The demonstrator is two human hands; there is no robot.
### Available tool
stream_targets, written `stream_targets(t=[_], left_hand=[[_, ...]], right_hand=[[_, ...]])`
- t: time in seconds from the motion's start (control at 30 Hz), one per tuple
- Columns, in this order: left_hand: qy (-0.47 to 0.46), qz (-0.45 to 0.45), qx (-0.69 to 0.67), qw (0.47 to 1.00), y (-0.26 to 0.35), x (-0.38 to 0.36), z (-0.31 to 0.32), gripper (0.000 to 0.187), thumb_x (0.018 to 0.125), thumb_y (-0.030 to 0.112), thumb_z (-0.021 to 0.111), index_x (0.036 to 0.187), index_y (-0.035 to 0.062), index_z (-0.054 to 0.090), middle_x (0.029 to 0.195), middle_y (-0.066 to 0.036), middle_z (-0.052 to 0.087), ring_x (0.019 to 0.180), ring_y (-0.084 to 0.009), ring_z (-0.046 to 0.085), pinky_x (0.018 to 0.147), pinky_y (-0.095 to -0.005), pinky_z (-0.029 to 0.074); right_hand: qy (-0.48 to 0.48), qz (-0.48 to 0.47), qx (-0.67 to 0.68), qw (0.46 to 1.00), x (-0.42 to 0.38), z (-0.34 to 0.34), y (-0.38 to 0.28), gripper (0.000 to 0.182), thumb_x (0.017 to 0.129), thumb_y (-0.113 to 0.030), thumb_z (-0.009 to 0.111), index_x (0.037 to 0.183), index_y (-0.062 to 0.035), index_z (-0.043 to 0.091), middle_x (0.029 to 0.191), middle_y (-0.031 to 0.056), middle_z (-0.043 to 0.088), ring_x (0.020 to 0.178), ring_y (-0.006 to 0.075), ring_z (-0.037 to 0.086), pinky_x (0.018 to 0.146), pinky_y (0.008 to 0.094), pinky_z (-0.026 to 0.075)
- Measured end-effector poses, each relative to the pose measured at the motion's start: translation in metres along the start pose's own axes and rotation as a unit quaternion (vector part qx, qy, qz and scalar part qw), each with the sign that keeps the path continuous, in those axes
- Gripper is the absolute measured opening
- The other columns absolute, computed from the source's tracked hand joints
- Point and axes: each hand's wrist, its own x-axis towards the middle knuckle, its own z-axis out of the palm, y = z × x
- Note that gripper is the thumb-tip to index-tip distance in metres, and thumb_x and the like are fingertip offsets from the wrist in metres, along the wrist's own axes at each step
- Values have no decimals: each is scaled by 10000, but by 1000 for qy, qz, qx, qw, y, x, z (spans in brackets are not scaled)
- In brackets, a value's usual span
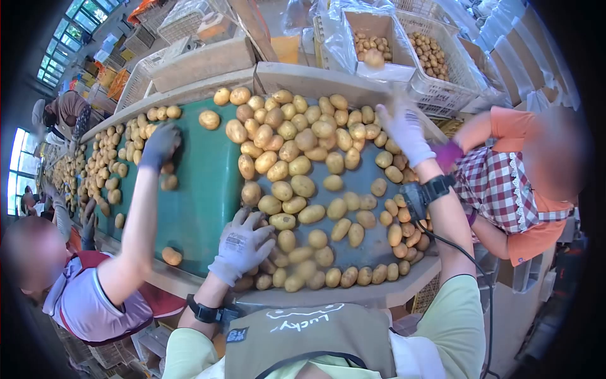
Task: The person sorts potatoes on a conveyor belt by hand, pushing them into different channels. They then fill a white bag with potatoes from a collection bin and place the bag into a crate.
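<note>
My left hand (241,246), in a white glove with grey fingertips, lies palm down with fingers spread at the near left edge of the potatoes (303,186). Its fingertips touch some of them. My right hand (405,131), also gloved, is raised over the far right side of the sorting table (325,243). Its fingers are apart and smeared by motion, with nothing visible in them. A blurred potato (374,58) appears in mid-air at the front of a plastic-lined carton (404,54) that holds small potatoes.
A white crate (442,95) of small potatoes stands beside the carton. At left, a co-worker's gloved hand (163,146) reaches over the green belt (202,170). Another co-worker in a checked apron (495,183) stands at right. A cable (464,252) hangs from my right wrist.
</note>
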Motion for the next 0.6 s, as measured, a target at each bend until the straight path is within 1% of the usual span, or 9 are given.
stream_targets(t=[0.07, 0.13, 0.17, 0.23, 0.33, 0.43, 0.47, 0.53, 0.6], left_hand=[[6, 1, 4, 1000, -2, 1, 1, 301, 858, 346, 767, 1103, 176, 809, 1324, -111, 661, 1324, -446, 556, 1018, -546, 531], [7, 2, -2, 1000, -2, 2, 3, 305, 861, 352, 767, 1109, 181, 808, 1338, -108, 657, 1331, -456, 553, 1022, -549, 529], [6, -4, -4, 1000, -2, 2, 2, 305, 861, 352, 767, 1109, 181, 808, 1338, -108, 657, 1331, -456, 553, 1022, -549, 529], [8, -5, -13, 1000, -2, 6, -5, 303, 865, 353, 764, 1112, 181, 806, 1346, -104, 654, 1326, -459, 555, 1021, -551, 528], [0, -14, -17, 1000, -3, 10, -9, 298, 873, 349, 758, 1112, 176, 801, 1342, -103, 655, 1325, -459, 554, 1014, -548, 530], [-5, -16, -29, 999, -6, 9, -12, 295, 881, 346, 752, 1114, 170, 798, 1334, -106, 657, 1318, -454, 554, 1001, -540, 535], [-7, -13, -35, 999, -8, 8, -13, 296, 884, 345, 750, 1116, 167, 797, 1328, -108, 659, 1312, -451, 555, 993, -535, 538], [5, -7, -35, 999, -11, 6, -12, 298, 885, 344, 749, 1118, 163, 796, 1326, -108, 659, 1308, -446, 556, 989, -530, 540], [5, 5, -37, 999, -11, 1, -10, 300, 886, 342, 748, 1120, 160, 795, 1324, -107, 659, 1304, -441, 556, 986, -526, 542]], right_hand=[[-246, -51, 108, 962, -3, 36, -11, 337, 916, -171, 578, 1214, -53, 682, 1073, 222, 738, 993, 430, 704, 897, 523, 545], [-399, -49, 21, 916, -28, 61, -47, 302, 906, -290, 649, 1069, -40, 697, 1027, 215, 751, 982, 416, 718, 908, 523, 525], [-276, -86, -16, 957, -43, 68, -59, 334, 894, -349, 670, 1056, -58, 697, 1004, 180, 761, 985, 388, 720, 929, 541, 498], [-417, -44, 48, 907, -34, 61, -71, 390, 882, -411, 689, 1073, -71, 683, 996, 159, 759, 1023, 369, 702, 1077, 596, 410], [-475, -108, 23, 873, -57, 43, -89, 381, 889, -437, 675, 1029, -83, 685, 1011, 168, 748, 1010, 374, 682, 1185, 667, 265], [-476, -117, 47, 871, -67, 31, -95, 365, 888, -451, 657, 976, -98, 688, 941, 156, 736, 966, 377, 678, 1239, 679, 152], [-355, -219, 109, 902, -80, 36, -76, 336, 890, -439, 644, 916, -106, 680, 846, 138, 703, 897, 379, 673, 1212, 668, 221], [-447, -276, -16, 851, -29, 17, -76, 327, 882, -431, 657, 917, -106, 662, 857, 141, 676, 916, 379, 667, 1154, 659, 317], [-179, -109, 22, 978, 9, 10, -56, 294, 940, -296, 649, 1102, -59, 710, 967, 218, 699, 971, 383, 678, 1019, 513, 493]])
